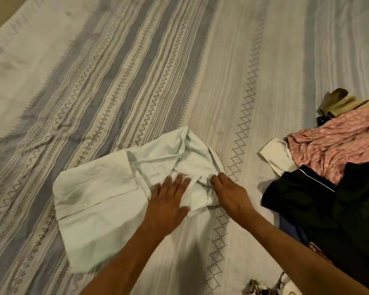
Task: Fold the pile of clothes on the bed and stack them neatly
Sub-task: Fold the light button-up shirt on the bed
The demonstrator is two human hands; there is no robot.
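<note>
White shirt (107,201) half folded on striped bed (136,71), left hand (168,199) flat on its crumpled part, fingers straight, right hand (228,192) pinching shirt fabric, unfolded clothes pile (332,167) right of shirt, apart

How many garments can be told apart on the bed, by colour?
White or pale: 2, the pale shirt under both hands and a cream piece at the pile's edge.
Pink: 1.
Black: 1.
Tan: 1.
Total: 5 distinguishable; patterned scraps at the bottom edge are unclear.
</note>
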